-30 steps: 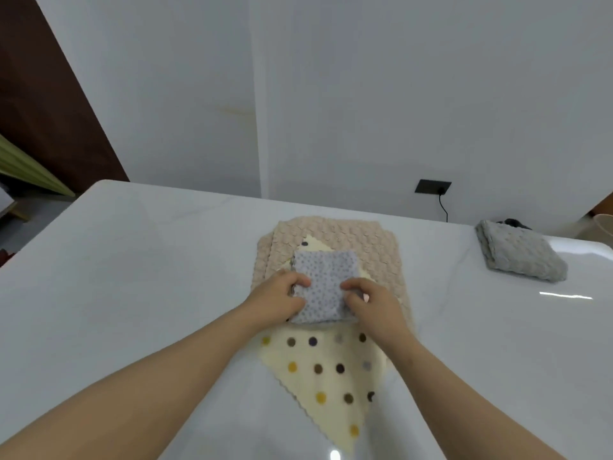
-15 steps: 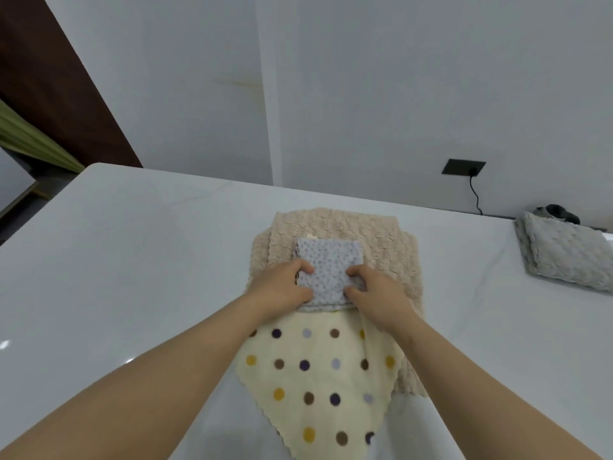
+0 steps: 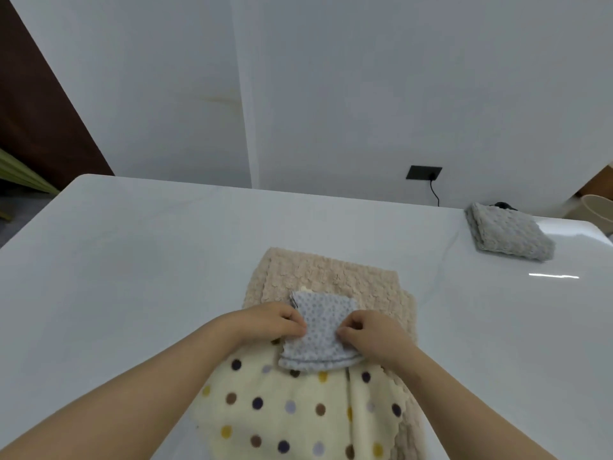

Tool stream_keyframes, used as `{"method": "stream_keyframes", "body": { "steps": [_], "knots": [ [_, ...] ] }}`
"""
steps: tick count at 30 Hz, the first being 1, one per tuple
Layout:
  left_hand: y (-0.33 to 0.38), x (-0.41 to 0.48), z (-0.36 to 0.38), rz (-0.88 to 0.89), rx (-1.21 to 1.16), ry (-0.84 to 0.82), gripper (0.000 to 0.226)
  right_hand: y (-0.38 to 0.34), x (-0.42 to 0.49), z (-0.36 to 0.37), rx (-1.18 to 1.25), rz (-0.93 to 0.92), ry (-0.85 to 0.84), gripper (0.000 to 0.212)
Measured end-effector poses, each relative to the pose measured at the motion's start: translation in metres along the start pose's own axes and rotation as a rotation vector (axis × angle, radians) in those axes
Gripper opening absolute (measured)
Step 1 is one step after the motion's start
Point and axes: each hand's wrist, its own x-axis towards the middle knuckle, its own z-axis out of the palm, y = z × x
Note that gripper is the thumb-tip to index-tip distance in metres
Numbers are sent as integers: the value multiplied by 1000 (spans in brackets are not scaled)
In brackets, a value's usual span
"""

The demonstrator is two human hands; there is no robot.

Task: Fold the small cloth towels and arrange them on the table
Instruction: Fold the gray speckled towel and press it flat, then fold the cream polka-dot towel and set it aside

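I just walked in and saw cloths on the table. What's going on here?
A person is folding towels. The left hand and right hand each pinch one side of a small blue-grey towel, which is already folded small. It lies on a cream polka-dot towel spread over a beige towel. A folded grey towel sits apart at the far right of the table.

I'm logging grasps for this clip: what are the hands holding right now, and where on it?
The small folded grey-blue dotted cloth towel: the left hand pinches its left edge, the right hand its right edge.
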Motion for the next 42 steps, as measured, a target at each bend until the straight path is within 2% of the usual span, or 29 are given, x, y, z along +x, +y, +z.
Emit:
{"method": "stream_keyframes", "body": {
  "steps": [4,6,10,14,18,24,30,33,37,40,42],
  "knots": [
    [6,-22,-4,-39,89,-61,33,-4,-19,-3,109,44,-84,25],
    [14,-28,-11,31,79,60,30,-9,-25,-10,172,19,8,24],
    [39,-18,-32,195,-61,365,11,-20,-13,-39,318,-101,328,19],
    [66,19,-55,249,-164,534,22,-20,29,-70,391,-152,439,10],
    [76,75,-73,245,-195,582,27,-10,86,-85,428,-141,440,16],
    [60,141,-85,118,-230,592,36,1,157,-84,414,-130,389,25],
    [44,164,-98,61,-191,775,41,2,192,-74,378,-94,374,32],
    [39,167,-102,50,-171,786,42,-2,197,-70,305,-83,370,36],
    [38,170,-101,7,-58,787,45,-4,194,-69,242,-99,348,38],
    [40,163,-94,-102,112,782,47,-6,185,-66,205,-124,315,42],
    [45,152,-86,-94,157,815,47,-8,173,-63,207,-132,336,44]
  ]
}}
